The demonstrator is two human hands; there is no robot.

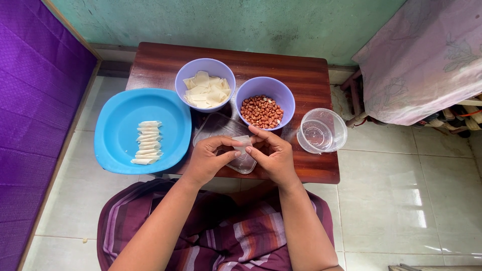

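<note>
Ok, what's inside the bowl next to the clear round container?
The right purple bowl holds a heap of reddish-brown peanuts. The bowl's bottom is covered by them, so it cannot be seen.

Soft, even daylight; scene bright, colours saturated. Glare patches on the floor tiles (416, 206) at right, so light seems to enter from the right. Faint sheen on the table (301, 75) top and blue plate (118, 125). Shadows weak, short, under the bowls. Focus sharp at centre. Wide-angle bend at the edges: left wall and table lines bow.
</note>
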